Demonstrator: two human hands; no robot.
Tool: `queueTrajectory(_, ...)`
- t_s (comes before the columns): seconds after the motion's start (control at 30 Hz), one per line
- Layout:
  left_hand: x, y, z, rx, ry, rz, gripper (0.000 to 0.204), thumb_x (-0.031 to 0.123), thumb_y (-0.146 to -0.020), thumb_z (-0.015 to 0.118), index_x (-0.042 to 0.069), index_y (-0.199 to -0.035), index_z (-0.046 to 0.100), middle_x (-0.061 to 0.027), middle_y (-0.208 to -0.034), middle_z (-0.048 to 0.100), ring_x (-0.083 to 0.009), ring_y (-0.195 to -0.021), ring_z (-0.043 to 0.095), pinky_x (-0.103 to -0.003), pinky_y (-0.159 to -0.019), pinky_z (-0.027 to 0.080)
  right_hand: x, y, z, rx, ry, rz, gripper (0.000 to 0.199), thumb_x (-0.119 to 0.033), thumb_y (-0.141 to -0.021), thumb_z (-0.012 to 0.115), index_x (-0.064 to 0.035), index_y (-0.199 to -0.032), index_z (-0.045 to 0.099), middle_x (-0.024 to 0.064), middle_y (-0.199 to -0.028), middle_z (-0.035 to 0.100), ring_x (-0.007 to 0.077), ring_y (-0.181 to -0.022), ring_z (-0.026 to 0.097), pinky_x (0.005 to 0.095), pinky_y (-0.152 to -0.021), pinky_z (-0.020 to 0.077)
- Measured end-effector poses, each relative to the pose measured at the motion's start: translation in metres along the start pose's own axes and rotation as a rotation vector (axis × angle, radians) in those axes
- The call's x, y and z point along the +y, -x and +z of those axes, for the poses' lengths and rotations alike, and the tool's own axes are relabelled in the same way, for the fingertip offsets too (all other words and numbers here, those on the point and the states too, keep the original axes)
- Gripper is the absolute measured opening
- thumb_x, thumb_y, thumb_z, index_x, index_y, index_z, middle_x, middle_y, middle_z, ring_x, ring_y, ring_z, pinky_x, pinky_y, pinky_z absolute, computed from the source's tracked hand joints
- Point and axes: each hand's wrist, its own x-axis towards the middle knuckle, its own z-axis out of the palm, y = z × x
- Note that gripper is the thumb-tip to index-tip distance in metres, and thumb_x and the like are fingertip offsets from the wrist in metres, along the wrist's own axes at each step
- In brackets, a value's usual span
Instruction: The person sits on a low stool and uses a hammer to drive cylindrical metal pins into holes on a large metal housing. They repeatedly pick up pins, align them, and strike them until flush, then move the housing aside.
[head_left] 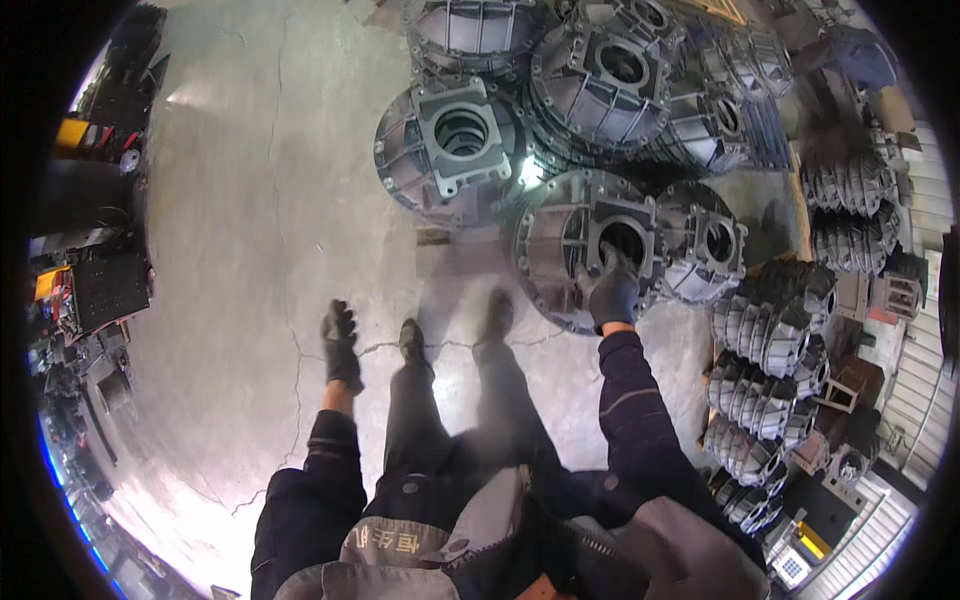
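Note:
My right hand (612, 292), in a dark glove, is at a grey cast-metal bell housing (560, 240). Its fingers grip the near rim of the round hole in the housing's square flange; the fingertips are partly hidden. My left hand (341, 345), also gloved, hangs in the air over the floor, loosely curled, with nothing in it. Right beside the gripped housing stands a smaller housing (703, 245). Farther off and to the left, another housing (450, 140) shows its square flange and round opening.
More housings (610, 75) are stacked at the far side. Along the right, ribbed metal castings (765, 335) stand in rows. Machinery and a black box (110, 295) line the left edge. The concrete floor (225, 250) is cracked. My feet stand just short of the housings.

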Motion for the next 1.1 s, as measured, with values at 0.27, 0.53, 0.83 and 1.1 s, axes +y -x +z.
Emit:
queueTrajectory(0.27, -0.087, 0.063, -0.202, 0.274, -0.878, -0.036, 0.067, 0.05, -0.106, 0.049, -0.001, -0.063, 0.045, -0.0103, -0.056, 0.033, -0.0188, -0.056, 0.035, -0.049, -0.054, 0.027, -0.048, 0.066, -0.009, -0.013, -0.193, 0.234, 0.034, -0.027, -0.083, 0.079, -0.0035, -0.108, 0.073, 0.0182, -0.092, 0.074, 0.0348, -0.088, 0.072, 0.044, -0.079, 0.0564)
queueTrajectory(0.53, -0.087, -0.04, -0.343, 0.083, -1.266, 0.029, 0.072, 0.056, -0.103, 0.049, -0.005, -0.068, 0.062, -0.0237, -0.064, 0.062, -0.0385, -0.062, 0.059, -0.055, -0.062, 0.042, -0.171, 0.119, 0.061, -0.279, -0.24, 0.676, 0.039, -0.031, -0.087, 0.078, -0.0046, -0.115, 0.072, 0.0167, -0.099, 0.077, 0.0296, -0.093, 0.075, 0.0393, -0.083, 0.0577)
queueTrajectory(0.83, 0.178, -0.234, -0.331, 0.154, -0.539, 0.292, 0.051, 0.042, -0.106, 0.058, -0.008, -0.103, 0.069, -0.0118, -0.094, 0.071, -0.0213, -0.084, 0.057, -0.039, -0.08, 0.048, -0.374, 0.125, 0.088, -0.441, -0.552, 0.705, 0.027, -0.021, -0.092, 0.071, -0.0072, -0.114, 0.073, 0.0151, -0.104, 0.076, 0.029, -0.101, 0.073, 0.0396, -0.088, 0.0552)
queueTrajectory(1.1, 0.181, -0.244, -0.374, -0.066, -1.018, 0.484, 0.048, 0.031, -0.107, 0.056, -0.003, -0.074, 0.061, -0.0109, -0.062, 0.056, -0.0187, -0.061, 0.043, -0.043, -0.057, 0.038, -0.324, 0.165, 0.106, -0.359, -0.372, 0.513, 0.025, -0.027, -0.092, 0.073, -0.0031, -0.099, 0.073, 0.0132, -0.096, 0.076, 0.0224, -0.084, 0.074, 0.0352, -0.078, 0.0576)
